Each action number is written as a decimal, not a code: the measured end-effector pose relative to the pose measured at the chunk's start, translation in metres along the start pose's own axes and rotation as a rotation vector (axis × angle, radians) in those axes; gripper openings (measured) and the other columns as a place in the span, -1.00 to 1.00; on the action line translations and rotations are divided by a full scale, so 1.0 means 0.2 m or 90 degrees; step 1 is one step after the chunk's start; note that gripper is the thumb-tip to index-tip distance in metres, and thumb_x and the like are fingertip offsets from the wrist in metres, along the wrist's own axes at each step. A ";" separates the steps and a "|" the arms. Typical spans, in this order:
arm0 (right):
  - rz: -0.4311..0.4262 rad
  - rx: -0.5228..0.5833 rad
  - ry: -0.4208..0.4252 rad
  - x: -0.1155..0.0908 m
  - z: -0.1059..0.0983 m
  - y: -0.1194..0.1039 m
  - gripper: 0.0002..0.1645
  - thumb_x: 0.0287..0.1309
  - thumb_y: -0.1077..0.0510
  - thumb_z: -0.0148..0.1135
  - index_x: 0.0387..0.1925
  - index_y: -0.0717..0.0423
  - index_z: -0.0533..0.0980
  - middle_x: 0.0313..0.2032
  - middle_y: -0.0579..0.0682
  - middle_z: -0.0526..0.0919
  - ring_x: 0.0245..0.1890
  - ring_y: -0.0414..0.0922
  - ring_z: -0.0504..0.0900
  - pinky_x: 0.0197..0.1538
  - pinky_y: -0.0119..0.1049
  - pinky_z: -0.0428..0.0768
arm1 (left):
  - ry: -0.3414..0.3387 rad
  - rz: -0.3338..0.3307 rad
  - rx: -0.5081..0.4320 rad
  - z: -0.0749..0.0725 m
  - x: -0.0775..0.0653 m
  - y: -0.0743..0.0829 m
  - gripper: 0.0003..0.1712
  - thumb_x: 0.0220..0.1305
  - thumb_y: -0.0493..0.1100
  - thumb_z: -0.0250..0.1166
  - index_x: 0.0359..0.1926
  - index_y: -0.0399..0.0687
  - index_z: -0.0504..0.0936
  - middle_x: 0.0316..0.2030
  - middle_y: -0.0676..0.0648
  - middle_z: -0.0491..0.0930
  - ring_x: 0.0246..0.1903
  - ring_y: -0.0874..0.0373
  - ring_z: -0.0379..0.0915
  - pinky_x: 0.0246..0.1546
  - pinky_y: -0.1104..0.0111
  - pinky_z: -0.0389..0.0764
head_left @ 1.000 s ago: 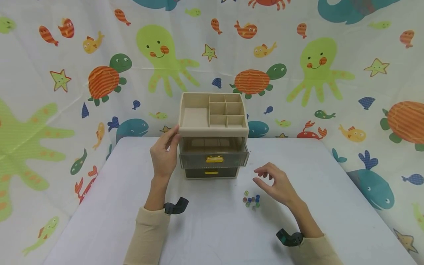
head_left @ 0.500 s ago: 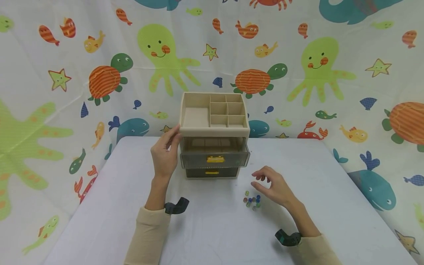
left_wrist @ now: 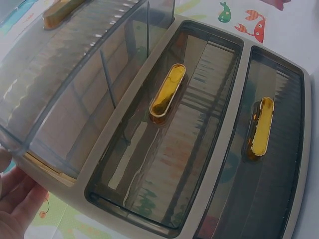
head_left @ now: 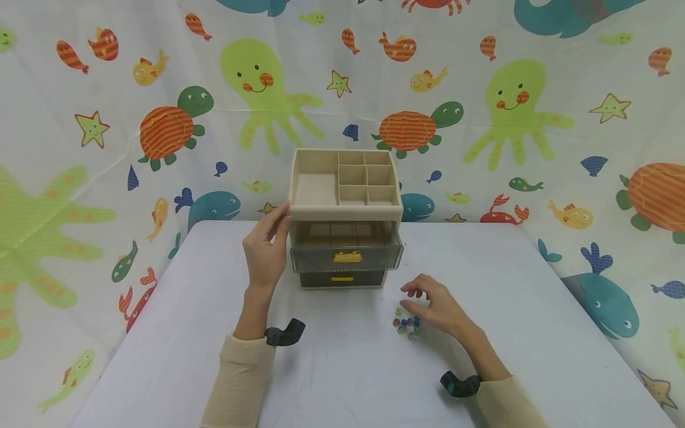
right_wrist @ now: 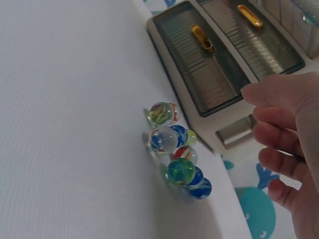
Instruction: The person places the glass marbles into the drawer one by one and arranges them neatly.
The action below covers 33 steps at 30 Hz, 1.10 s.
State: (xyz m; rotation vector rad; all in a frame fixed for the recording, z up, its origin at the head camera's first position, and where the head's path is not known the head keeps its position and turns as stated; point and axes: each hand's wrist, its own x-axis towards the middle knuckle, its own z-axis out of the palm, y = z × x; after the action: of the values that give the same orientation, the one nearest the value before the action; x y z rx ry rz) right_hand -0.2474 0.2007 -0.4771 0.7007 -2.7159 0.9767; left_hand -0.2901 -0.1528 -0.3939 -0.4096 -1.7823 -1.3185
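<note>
A cream desktop drawer organizer (head_left: 345,213) stands at the back of the table, its smoky clear top drawer (head_left: 316,260) pulled out. My left hand (head_left: 266,252) touches the organizer's upper left side with its fingertips. In the left wrist view, those fingers (left_wrist: 22,196) are beside the frame near the pulled-out drawer. Several glass marbles (right_wrist: 180,172) lie bunched on the white tabletop, right of centre and in front of the organizer. Over their right side hovers my right hand (head_left: 436,306), thumb and fingers apart, holding nothing.
Divided compartments (head_left: 352,175) form the organizer's top. Lower drawers with gold handles (left_wrist: 262,127) are closed beneath the pulled-out one. A curtain (head_left: 342,119) printed with sea animals hangs behind the white table (head_left: 332,356).
My right hand has moved left and slightly down toward the marbles. The left hand stays at the organizer's side, and the drawer has not moved.
</note>
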 end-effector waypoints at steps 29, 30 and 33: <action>-0.004 -0.023 -0.041 -0.01 0.10 0.08 -0.77 0.09 0.15 0.48 -0.18 -0.01 0.65 -0.34 -0.25 0.55 -0.30 -0.31 0.45 -0.23 -0.42 0.57 | -0.005 -0.020 0.003 0.00 0.00 -0.01 -0.64 0.39 -0.23 0.27 0.17 -0.20 0.63 0.06 -0.20 0.70 0.02 -0.04 0.69 0.07 0.65 0.56; 0.000 -0.026 -0.044 -0.01 0.10 0.08 -0.77 0.09 0.14 0.48 -0.18 0.00 0.65 -0.34 -0.25 0.55 -0.30 -0.31 0.45 -0.22 -0.42 0.57 | -0.006 -0.022 0.003 0.00 0.00 -0.01 -0.64 0.39 -0.23 0.27 0.17 -0.20 0.63 0.06 -0.20 0.70 0.03 -0.03 0.69 0.07 0.65 0.57; 0.015 -0.036 -0.053 -0.01 0.10 0.08 -0.77 0.11 0.12 0.47 -0.17 -0.01 0.65 -0.34 -0.25 0.55 -0.29 -0.31 0.44 -0.22 -0.42 0.56 | -0.007 -0.026 -0.002 0.00 0.00 -0.01 -0.64 0.39 -0.23 0.27 0.17 -0.21 0.63 0.06 -0.21 0.70 0.02 -0.03 0.69 0.07 0.65 0.57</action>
State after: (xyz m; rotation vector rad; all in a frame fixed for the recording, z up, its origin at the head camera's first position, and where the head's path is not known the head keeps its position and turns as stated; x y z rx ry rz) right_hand -0.2536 0.1992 -0.5030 0.7151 -2.8172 0.8919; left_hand -0.2921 -0.1535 -0.3959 -0.3845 -1.8067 -1.3506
